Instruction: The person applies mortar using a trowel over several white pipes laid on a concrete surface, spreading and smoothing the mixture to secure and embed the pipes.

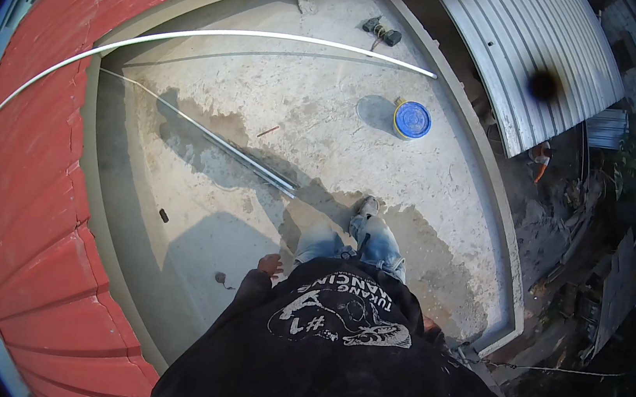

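Black, white-printed fabric shirt (344, 311) nearest the head camera; left hand (270, 264) half-open, apparently empty; right hand (431, 324) mostly hidden, grip indeterminable; slender pale pipes (281, 180) left of the round blue-lidded bucket (412, 120), long white pipe (305, 39) beyond it; all seemingly loose, unfixed.

White pipe (274, 35), blue lid (413, 119), red roof (27, 165)

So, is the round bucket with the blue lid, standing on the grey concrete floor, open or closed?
Closed: the round blue lid covers the whole top. How full it is inside, I cannot tell.
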Available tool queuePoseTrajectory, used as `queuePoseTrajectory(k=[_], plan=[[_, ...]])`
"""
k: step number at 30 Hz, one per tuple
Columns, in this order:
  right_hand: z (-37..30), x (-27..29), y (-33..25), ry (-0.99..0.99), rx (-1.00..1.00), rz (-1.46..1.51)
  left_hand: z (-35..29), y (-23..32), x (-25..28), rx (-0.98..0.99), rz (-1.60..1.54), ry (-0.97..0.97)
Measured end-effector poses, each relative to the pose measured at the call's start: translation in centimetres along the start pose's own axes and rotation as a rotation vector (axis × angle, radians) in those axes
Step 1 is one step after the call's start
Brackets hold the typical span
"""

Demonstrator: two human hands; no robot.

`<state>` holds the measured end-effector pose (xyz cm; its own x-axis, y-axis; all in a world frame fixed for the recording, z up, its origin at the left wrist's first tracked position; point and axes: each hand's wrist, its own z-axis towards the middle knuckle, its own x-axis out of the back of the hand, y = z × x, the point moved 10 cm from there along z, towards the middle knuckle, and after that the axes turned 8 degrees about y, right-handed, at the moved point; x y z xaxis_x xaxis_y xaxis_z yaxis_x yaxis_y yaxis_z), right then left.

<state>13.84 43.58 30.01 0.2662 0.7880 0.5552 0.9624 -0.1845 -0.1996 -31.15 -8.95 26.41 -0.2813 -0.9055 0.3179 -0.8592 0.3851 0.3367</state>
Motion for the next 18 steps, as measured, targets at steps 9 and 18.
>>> queuePoseTrajectory(k=[9,18], plan=[[5.3,-7.1,-23.2,-0.136,0.139,-0.086,3.4,25.9,-0.2,-0.279,-0.2,0.085],[8.2,-17.0,-59.1,-0.272,0.442,-0.171,20.2,55.6,13.1,-0.499,-0.223,0.379]])
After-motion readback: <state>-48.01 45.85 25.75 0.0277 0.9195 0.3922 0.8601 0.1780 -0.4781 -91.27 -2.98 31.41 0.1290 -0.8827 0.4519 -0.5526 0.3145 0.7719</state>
